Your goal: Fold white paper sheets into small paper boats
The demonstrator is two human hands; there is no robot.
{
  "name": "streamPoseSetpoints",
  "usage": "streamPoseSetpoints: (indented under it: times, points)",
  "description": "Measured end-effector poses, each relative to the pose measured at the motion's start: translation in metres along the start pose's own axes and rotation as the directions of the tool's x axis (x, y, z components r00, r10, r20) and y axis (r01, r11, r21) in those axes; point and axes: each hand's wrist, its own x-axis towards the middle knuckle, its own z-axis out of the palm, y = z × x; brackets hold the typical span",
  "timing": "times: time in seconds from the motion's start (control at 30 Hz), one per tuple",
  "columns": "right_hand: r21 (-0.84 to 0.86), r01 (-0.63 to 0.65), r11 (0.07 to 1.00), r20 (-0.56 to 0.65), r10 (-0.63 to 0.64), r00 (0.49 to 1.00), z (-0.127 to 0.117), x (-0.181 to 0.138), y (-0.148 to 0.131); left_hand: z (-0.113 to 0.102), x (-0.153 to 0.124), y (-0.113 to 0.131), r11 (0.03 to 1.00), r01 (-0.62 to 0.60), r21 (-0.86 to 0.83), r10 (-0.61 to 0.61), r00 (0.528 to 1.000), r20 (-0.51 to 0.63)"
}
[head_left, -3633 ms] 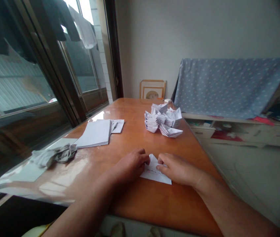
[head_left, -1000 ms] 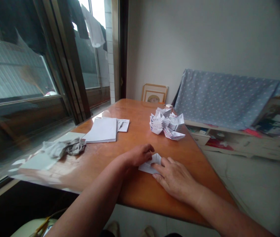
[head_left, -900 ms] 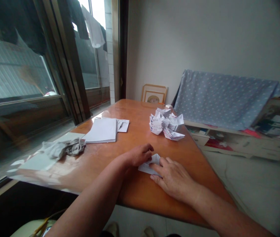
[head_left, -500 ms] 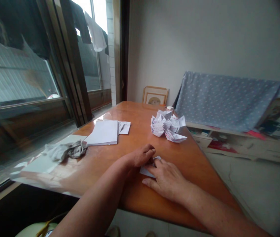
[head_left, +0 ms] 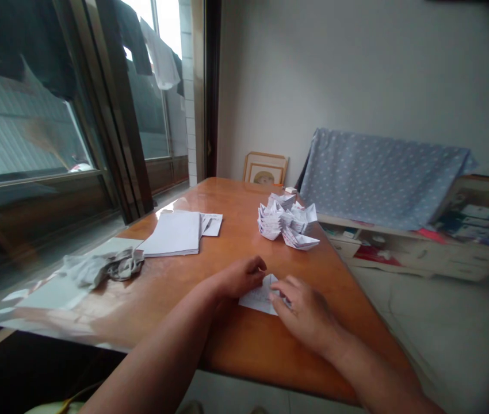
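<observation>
A small folded sheet of white paper (head_left: 258, 301), coming to a point at its far end, lies on the table near its front edge. My left hand (head_left: 244, 277) is at the paper's left side, its fingers curled in at the edge; their tips are partly hidden. Over the paper's right side, my right hand (head_left: 302, 307) has bent fingers with the thumb apart from them, the tips at or just above the sheet. Farther back stands a cluster of folded paper boats (head_left: 285, 218), bunched closely together.
On the table's left are a stack of white paper (head_left: 173, 233), a smaller printed paper piece (head_left: 213, 224) and a crumpled grey cloth (head_left: 102, 267). The brown wooden table (head_left: 227, 198) runs toward the wall. A draped blue cloth (head_left: 378, 178) covers something over a low cabinet (head_left: 426, 253).
My right hand has lifted from lying across the paper and drawn slightly back, so more of the sheet shows. My left hand stays near its edge. The view has shifted a little.
</observation>
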Motion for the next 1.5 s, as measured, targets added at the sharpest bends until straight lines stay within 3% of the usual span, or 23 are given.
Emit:
streamPoseSetpoints:
  times: [0.1,0.2,0.37,0.63,1.13,1.23,1.3,1.37,1.43,1.5]
  points:
    - [-0.049,-0.166,0.985,-0.153,0.157,0.976,0.001,-0.004,0.025,0.003,0.000,-0.003,1.000,-0.030,0.001,0.030,1.000,-0.003]
    - [-0.053,-0.234,0.971,-0.163,0.222,0.961,0.005,-0.008,0.034,0.005,0.000,-0.005,0.997,-0.071,-0.008,0.071,0.997,0.012]
    - [-0.077,-0.223,0.972,-0.121,0.213,0.969,0.010,-0.010,0.026,0.002,-0.001,-0.007,0.986,-0.104,0.128,0.113,0.992,-0.063]
    - [-0.076,-0.184,0.980,-0.083,0.177,0.981,0.010,-0.009,0.022,0.000,-0.002,-0.014,0.944,0.019,0.330,0.025,0.991,-0.129]
    - [-0.020,-0.155,0.988,-0.148,0.151,0.977,0.011,-0.009,0.022,0.001,-0.002,-0.010,0.956,0.111,0.271,-0.076,0.988,-0.136]
    - [0.000,-0.016,1.000,-0.214,0.015,0.977,0.011,-0.008,0.016,0.005,-0.001,-0.013,0.977,0.114,0.180,-0.088,0.985,-0.147]
    - [0.034,0.121,0.992,-0.244,-0.109,0.964,0.012,-0.008,0.012,0.007,0.000,-0.013,0.995,0.100,0.017,-0.096,0.984,-0.151]
    - [0.094,0.176,0.980,-0.314,-0.139,0.939,0.014,-0.008,0.012,0.007,0.000,-0.012,0.978,0.095,-0.184,-0.124,0.980,-0.153]
    - [0.195,0.115,0.974,-0.422,-0.022,0.907,0.016,-0.007,0.017,0.004,0.000,-0.009,0.932,0.115,-0.344,-0.181,0.969,-0.166]
    - [0.361,0.008,0.932,-0.502,0.187,0.845,0.018,-0.005,0.023,0.001,0.000,-0.006,0.869,0.128,-0.478,-0.247,0.949,-0.195]
